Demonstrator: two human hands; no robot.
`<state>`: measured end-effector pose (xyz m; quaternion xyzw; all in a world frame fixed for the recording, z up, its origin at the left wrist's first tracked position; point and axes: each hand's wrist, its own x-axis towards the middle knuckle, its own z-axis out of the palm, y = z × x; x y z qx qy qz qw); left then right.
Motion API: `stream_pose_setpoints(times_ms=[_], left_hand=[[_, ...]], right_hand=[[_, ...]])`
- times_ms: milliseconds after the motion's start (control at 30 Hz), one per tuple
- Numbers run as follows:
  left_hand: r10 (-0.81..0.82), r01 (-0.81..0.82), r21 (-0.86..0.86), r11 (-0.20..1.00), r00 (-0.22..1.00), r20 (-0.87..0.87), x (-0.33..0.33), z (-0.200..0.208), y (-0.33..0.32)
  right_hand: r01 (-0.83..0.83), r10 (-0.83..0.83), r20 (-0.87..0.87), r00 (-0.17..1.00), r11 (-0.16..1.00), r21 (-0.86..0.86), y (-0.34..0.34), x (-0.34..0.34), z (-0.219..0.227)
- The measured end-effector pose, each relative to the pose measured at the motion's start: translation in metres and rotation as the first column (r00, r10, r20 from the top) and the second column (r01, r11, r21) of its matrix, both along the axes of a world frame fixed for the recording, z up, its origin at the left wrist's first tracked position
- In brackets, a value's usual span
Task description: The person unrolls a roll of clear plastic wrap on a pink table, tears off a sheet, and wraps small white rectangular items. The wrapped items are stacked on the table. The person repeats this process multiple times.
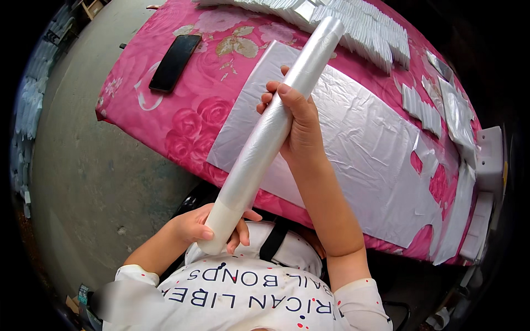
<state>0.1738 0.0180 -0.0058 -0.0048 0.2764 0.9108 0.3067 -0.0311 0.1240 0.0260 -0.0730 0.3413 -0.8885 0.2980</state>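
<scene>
A long roll of shiny, translucent white plastic film [276, 127] slants across the view, raised over the table's near edge. Around its upper half my right hand [298, 116] is closed, the thumb on top and fingertips showing at the far side. My left hand [221, 227] grips the lower end near my lap, thumb on the near side and some fingers behind it. Beneath the roll, a flat white plastic sheet [353, 149] with cut-out openings at its right end lies on the table, slightly wrinkled.
A pink flowered cloth covers the table [185, 129]. On it are a black phone [175, 63] at the left, long rows of folded white packets [370, 33] at the back, and a smaller packet row [421, 110] at the right. White plastic blocks [489, 157] stand at the right edge.
</scene>
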Motion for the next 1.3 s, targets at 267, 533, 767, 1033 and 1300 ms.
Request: stream_pose_setpoints(times_ms=[267,533,767,1033,1300], left_hand=[[0.279,-0.125,-0.753,0.646,0.957,0.080,-0.030,0.002,0.025],[-0.096,0.225,-0.407,0.886,0.945,0.314,-0.006,-0.010,0.008],[-0.123,0.237,-0.205,0.950,0.884,0.451,0.012,-0.015,0.005],[-0.101,0.149,-0.051,0.988,0.848,0.521,0.027,-0.023,0.003],[-0.115,0.131,0.006,0.991,0.841,0.528,0.028,-0.027,0.003]], right_hand=[[0.195,-0.164,-0.125,0.978,0.935,0.298,0.024,0.035,-0.022],[0.338,-0.264,-0.221,0.939,0.825,0.453,0.104,-0.052,-0.057],[0.150,0.065,-0.275,0.959,0.706,0.692,0.162,-0.081,-0.038],[-0.131,0.437,-0.184,0.880,0.598,0.791,0.153,-0.074,-0.032],[-0.135,0.410,-0.176,0.895,0.625,0.769,0.148,-0.066,-0.024]])
